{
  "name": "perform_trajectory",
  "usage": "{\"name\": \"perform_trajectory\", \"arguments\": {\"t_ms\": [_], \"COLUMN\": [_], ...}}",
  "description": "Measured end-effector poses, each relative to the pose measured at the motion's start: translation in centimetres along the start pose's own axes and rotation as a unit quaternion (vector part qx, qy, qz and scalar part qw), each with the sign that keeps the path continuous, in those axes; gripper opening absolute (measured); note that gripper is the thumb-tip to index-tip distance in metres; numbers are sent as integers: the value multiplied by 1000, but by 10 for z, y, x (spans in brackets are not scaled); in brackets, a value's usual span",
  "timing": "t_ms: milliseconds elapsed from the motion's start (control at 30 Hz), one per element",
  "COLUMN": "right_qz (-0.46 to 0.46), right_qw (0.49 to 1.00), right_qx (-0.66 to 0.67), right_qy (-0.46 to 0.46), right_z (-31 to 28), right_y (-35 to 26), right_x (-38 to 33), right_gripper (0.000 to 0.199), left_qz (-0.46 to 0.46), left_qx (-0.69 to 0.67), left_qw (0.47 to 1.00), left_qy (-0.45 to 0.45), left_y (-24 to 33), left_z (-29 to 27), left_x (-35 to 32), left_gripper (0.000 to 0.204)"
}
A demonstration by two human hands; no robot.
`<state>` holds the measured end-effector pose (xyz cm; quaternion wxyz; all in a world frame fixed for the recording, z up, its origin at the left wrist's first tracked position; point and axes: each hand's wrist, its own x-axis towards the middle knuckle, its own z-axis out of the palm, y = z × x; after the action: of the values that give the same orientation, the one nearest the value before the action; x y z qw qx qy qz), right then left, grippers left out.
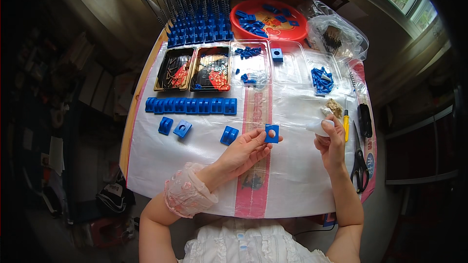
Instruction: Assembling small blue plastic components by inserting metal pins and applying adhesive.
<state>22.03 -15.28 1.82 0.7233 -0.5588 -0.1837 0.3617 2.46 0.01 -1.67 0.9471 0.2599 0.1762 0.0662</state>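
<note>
Near the middle of the table, my left hand (242, 150) pinches a small blue square plastic piece with a round hole (275, 129) between thumb and fingers. To its right, my right hand (333, 145) is wrapped around a small white squeeze bottle (321, 127), whose narrow end points left toward the blue piece; the two are apart. Beside my left hand lies a blue curved double-ridged part (229, 135). Farther left are another ridged part (165, 125) and a blue block with a round hole (183, 128).
Behind my hands runs a row of blue parts (191, 105). Beyond it stand black trays (173, 87) and clear trays (287, 84), a red basin (298, 31) and blue pieces with upright springs (200, 31). At right lie a yellow screwdriver (346, 127) and black scissors (360, 170).
</note>
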Motion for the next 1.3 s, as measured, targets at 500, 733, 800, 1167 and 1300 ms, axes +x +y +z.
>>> {"name": "perform_trajectory", "arguments": {"t_ms": [500, 733, 800, 1167, 1300], "right_qz": [-3, -3, -5, 0, -1], "right_qw": [1000, 1000, 1000, 1000, 1000], "right_qx": [4, 21, 22, -4, 0], "right_qy": [-1, -1, -2, 0, 2], "right_z": [-1, 0, 0, -2, -2], "right_y": [2, -1, -1, 1, 1], "right_x": [1, 0, 0, 2, 1], "right_gripper": [15, 17, 17, 16, 16], "left_qz": [-3, -3, -3, -2, -3], "left_qx": [-1, 3, 3, 4, 4], "left_qw": [1000, 1000, 1000, 1000, 1000], "left_qy": [5, 8, 7, 8, 8], "left_y": [1, 0, 0, 0, 1], "left_z": [0, 0, 0, 0, 1], "left_x": [0, 0, 0, 0, 0], "left_gripper": [23, 23, 23, 24, 24]}}
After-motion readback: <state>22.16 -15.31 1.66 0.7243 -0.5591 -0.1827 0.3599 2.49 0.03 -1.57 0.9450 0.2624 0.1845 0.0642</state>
